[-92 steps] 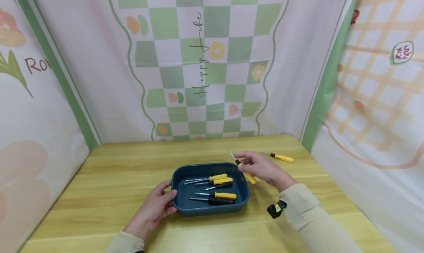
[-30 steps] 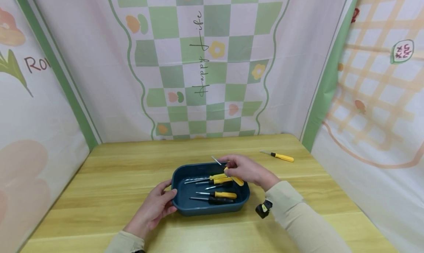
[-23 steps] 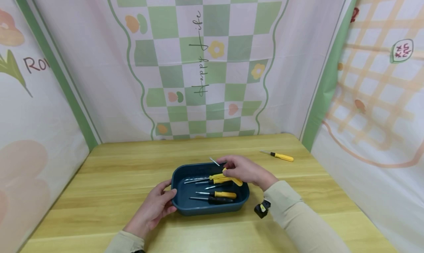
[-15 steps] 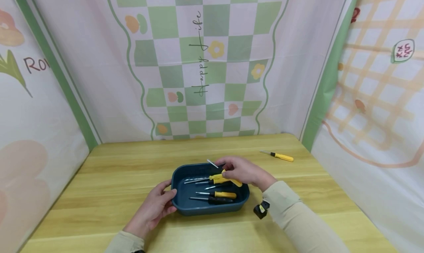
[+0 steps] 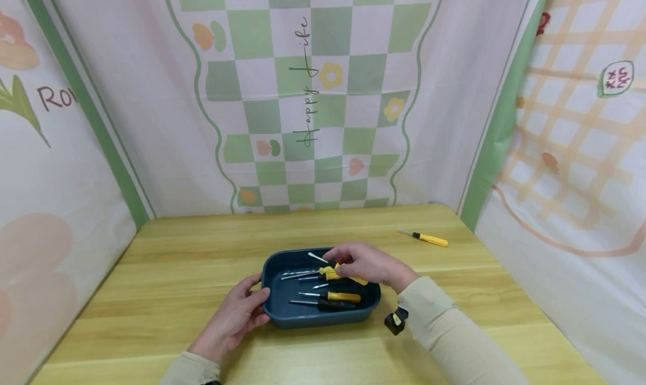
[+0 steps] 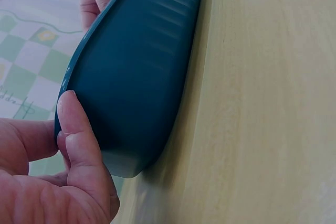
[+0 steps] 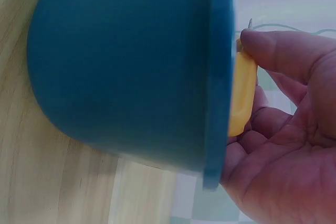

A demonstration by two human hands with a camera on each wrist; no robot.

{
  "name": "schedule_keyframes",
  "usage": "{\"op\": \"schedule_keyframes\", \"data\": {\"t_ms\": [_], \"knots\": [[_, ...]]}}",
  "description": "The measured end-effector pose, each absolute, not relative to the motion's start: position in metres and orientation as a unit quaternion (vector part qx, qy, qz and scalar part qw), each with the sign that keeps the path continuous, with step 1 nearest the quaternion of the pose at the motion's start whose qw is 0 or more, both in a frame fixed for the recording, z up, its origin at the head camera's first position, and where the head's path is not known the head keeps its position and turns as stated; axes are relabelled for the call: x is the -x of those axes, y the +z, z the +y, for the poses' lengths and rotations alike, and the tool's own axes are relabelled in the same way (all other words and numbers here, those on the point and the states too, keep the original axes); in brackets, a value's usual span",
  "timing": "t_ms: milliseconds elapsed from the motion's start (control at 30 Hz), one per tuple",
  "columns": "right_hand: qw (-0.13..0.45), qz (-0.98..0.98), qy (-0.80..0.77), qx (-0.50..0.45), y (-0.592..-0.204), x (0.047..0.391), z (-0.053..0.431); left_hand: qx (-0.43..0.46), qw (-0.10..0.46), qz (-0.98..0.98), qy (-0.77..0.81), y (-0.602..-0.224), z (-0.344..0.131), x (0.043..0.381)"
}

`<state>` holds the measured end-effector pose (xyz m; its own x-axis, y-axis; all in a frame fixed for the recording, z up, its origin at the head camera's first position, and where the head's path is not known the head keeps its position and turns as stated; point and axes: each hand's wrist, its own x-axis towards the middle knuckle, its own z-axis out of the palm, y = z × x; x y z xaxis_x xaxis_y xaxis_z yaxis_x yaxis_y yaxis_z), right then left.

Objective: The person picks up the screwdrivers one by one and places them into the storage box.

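Note:
A dark blue rectangular tray (image 5: 313,319) stands on the table, holding several screwdrivers with yellow or black handles. My left hand (image 5: 239,315) grips its left end, thumb over the rim; the left wrist view shows fingers against the outer wall (image 6: 136,66). Over the tray's back right part, my right hand (image 5: 370,263) pinches a yellow-handled screwdriver (image 7: 243,93) between thumb and fingers. Its shank (image 5: 318,257) points to the back left. Below it in the tray lie a yellow-handled screwdriver (image 5: 344,297) and a black-handled one (image 5: 335,306).
Another yellow-handled screwdriver (image 5: 431,239) lies on the wooden table (image 5: 202,245) at the back right. Patterned cloth (image 5: 328,116) hangs behind the table and along both sides. A small black camera (image 5: 396,321) is strapped at the right wrist.
My right hand has carried the screwdriver leftward from beyond the tray's right rim to over its inside, and lower. My left hand and the tray have stayed put.

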<state>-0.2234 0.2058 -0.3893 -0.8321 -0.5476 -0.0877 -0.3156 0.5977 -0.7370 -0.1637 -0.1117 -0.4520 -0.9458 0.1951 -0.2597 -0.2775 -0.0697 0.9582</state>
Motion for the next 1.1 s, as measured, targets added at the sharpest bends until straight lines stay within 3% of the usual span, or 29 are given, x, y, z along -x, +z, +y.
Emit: {"op": "schedule_keyframes", "data": {"t_ms": [1100], "knots": [[0.136, 0.892, -0.361, 0.236, -0.3931, 0.2215, 0.2007, 0.033, 0.154, 0.659, 0.736, -0.4538, -0.1112, 0.162]]}}
